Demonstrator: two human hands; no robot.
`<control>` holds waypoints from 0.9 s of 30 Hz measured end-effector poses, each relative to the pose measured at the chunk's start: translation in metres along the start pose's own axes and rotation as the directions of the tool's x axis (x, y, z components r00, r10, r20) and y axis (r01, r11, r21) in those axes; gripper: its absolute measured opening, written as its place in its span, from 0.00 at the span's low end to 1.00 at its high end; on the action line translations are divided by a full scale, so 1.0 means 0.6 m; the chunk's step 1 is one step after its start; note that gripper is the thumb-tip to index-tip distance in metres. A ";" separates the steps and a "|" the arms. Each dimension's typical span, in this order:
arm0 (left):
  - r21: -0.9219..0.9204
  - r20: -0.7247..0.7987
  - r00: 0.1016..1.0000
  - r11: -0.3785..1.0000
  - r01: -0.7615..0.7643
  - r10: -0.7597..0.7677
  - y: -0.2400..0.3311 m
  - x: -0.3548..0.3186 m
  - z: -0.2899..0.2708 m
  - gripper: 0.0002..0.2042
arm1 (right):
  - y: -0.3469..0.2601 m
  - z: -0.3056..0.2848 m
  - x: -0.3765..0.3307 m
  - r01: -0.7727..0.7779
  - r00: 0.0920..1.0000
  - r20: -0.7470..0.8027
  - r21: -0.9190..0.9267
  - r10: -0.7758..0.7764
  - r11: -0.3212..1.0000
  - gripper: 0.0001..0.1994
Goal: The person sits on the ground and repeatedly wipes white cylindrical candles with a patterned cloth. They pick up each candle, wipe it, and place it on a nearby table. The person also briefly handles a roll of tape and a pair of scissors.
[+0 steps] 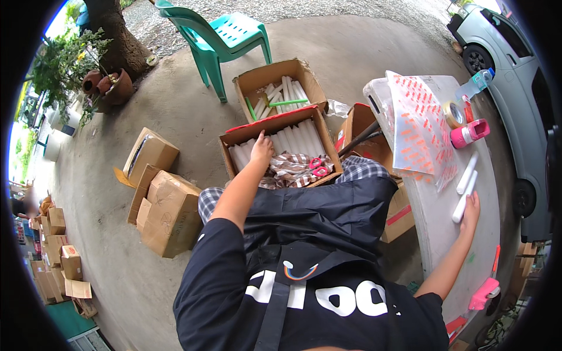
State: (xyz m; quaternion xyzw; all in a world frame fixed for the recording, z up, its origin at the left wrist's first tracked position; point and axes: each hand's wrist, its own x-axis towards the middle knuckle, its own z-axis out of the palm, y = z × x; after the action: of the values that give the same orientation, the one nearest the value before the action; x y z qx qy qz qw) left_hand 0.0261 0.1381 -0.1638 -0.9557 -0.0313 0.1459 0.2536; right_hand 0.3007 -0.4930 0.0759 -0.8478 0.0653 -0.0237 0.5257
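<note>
My left hand reaches into an open cardboard box in front of my lap. Its fingers look bunched at a row of long white candles; what they grip, if anything, is hidden. Brown-and-white checked cloth lies in the near part of this box, with pink-handled scissors on top. At the right, my right hand closes on the side of a white candle on the pale tabletop. A second white candle lies just beyond it.
Beyond the near box, another carton holds white candles and green sticks. The table bears printed plastic sheeting, a tape roll, a pink tool and a bottle. Cartons stand left; a green chair stands ahead.
</note>
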 end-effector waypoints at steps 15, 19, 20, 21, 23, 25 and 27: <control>0.040 0.044 0.994 0.994 -0.106 0.104 -0.044 -0.078 0.015 0.09 | -0.266 0.387 -0.340 0.918 0.370 0.190 0.074 -0.909 0.389 0.15; -0.036 -0.022 0.998 0.998 -0.053 0.053 -0.072 -0.154 -0.073 0.08 | -0.136 0.604 -0.391 0.783 0.259 0.765 0.191 -0.590 0.591 0.15; -0.048 -0.012 0.999 0.998 -0.031 0.031 -0.082 -0.176 -0.090 0.08 | -0.075 0.667 -0.398 0.810 0.267 0.804 0.111 -0.531 0.575 0.18; -0.109 0.017 0.998 0.992 0.058 -0.056 -0.093 -0.204 -0.106 0.09 | -0.057 0.697 -0.407 0.844 0.237 0.865 0.042 -0.443 0.534 0.18; -0.222 0.087 0.972 0.947 0.232 -0.217 -0.108 -0.261 -0.134 0.11 | -0.035 0.737 -0.424 0.904 0.201 0.949 -0.084 -0.242 0.420 0.19; -0.485 0.140 0.920 0.785 0.385 -0.365 -0.112 -0.320 -0.141 0.13 | 0.000 0.787 -0.401 0.920 0.180 0.973 -0.115 -0.145 0.375 0.17; -0.729 0.287 0.858 0.484 0.484 -0.425 -0.099 -0.347 -0.143 0.13 | 0.044 0.823 -0.362 0.711 0.391 0.867 -0.071 -0.309 0.700 0.13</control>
State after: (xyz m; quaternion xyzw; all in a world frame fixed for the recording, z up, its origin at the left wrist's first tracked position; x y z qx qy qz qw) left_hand -0.1464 0.1212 -0.0083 -0.9195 -0.3511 0.0771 -0.1588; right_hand 0.1368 -0.0366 -0.1620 -0.8298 -0.4486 0.2115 0.2558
